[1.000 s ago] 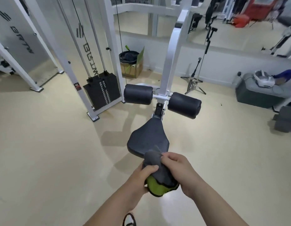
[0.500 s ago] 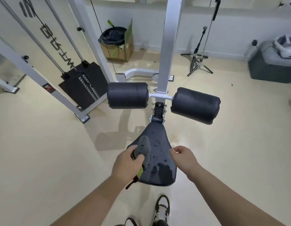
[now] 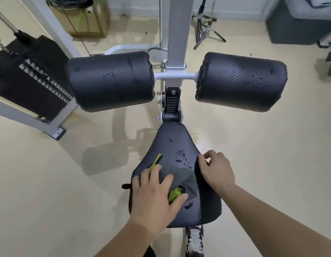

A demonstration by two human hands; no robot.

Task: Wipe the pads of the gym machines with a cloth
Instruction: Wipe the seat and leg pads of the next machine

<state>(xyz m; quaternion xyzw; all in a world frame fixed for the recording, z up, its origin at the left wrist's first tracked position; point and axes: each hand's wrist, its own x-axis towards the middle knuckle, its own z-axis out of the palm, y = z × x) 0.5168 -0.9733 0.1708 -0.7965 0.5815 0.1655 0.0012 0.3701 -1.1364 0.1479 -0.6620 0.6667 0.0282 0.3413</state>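
Okay, weight stack (image 3: pixel 31 76) far left, left roller pad (image 3: pixel 111 80) beside it. Your left hand (image 3: pixel 155 197) presses the grey-green cloth (image 3: pixel 183 178) flat on the seat pad (image 3: pixel 172 138), fingers spread straight. Droplets sit mid-seat. Your right hand (image 3: pixel 216 171) curls its fingers round the seat's right edge. Right roller pad (image 3: pixel 240 80) sits beyond.

Black ribbed seat pad (image 3: pixel 176 141), grey-and-lime cloth (image 3: pixel 185 179), beige floor (image 3: pixel 49 182)
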